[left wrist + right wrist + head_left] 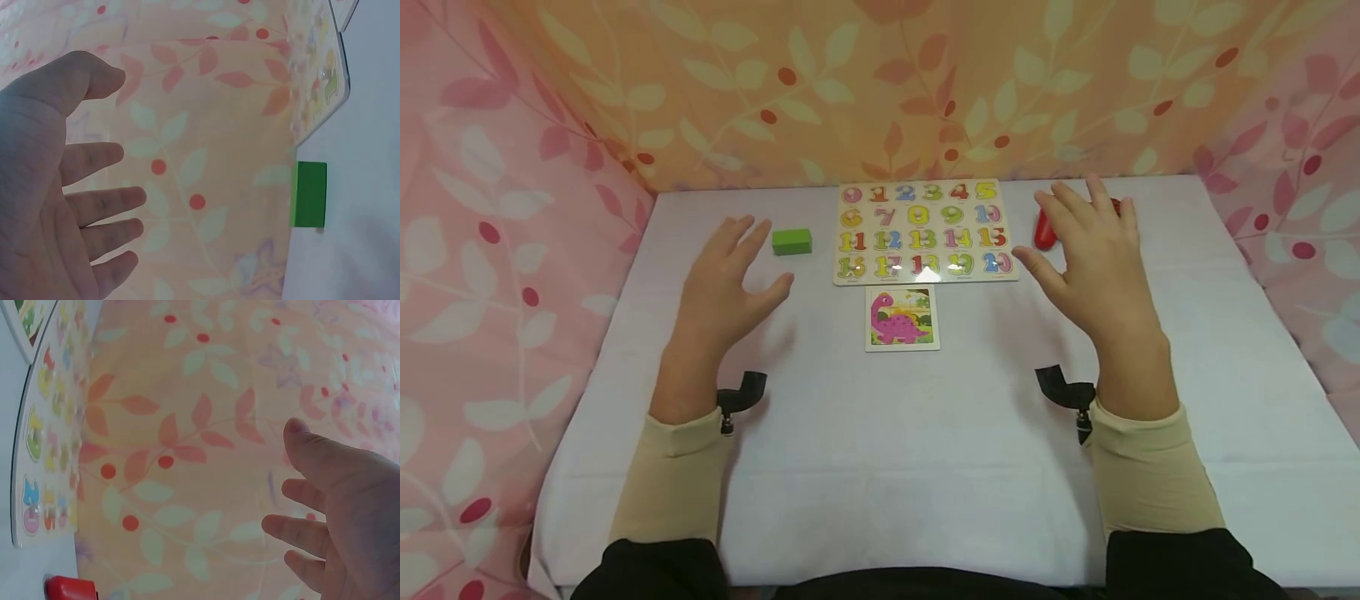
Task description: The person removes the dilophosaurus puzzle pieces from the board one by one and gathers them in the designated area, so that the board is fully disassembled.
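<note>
In the head view, both hands are released and grasping nothing: I see the left hand [718, 279] with fingers spread, beside a green block [792, 242], and the right hand [1097, 267] spread likewise, partly covering a red object [1045, 233]. My wrist views show nothing in either palm. The block lies on the tabletop [880, 467], its long axis running left to right. The red object's rounded end points towards the person, its visible length leaning slightly right as it runs away; I cannot make out the rest. Between the hands, the number puzzle board [938, 227] lies lengthwise left to right, digits upright to the person. At its near edge sits a dinosaur puzzle [901, 321], head to the left, tail to the right. Beyond hangs a leaf-patterned curtain [880, 92].
</note>
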The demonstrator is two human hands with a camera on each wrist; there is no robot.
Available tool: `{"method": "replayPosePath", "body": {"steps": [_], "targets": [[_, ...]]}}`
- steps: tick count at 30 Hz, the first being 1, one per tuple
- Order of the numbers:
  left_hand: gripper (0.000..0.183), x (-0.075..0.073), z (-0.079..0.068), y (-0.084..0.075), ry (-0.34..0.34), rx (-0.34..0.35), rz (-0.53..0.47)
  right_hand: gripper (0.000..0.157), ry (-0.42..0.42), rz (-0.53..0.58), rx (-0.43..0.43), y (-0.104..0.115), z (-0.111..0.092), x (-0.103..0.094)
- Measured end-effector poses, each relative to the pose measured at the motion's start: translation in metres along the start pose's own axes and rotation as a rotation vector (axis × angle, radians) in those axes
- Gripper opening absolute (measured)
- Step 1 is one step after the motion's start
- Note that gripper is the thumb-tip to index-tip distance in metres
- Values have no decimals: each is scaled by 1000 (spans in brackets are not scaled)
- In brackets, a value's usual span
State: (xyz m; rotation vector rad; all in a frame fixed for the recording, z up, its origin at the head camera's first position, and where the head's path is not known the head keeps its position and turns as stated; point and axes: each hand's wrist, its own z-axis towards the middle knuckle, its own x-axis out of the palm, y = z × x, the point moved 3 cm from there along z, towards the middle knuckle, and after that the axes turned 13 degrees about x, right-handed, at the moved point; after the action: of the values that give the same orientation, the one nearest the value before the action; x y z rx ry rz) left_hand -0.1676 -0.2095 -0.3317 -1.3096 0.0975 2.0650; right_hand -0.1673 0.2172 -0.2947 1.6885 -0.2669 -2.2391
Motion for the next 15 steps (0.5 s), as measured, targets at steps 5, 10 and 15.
{"method": "replayPosePath", "body": {"steps": [5, 10, 15], "targets": [[70, 5, 2, -7, 11, 19, -29, 70, 11, 19, -55, 12, -4, 1], [68, 12, 3, -14, 46, 22, -61, 68, 45, 53, -94, 23, -6, 2], [66, 22, 3, -23, 97, 35, -85, 66, 47, 84, -119, 28, -6, -1]]}}
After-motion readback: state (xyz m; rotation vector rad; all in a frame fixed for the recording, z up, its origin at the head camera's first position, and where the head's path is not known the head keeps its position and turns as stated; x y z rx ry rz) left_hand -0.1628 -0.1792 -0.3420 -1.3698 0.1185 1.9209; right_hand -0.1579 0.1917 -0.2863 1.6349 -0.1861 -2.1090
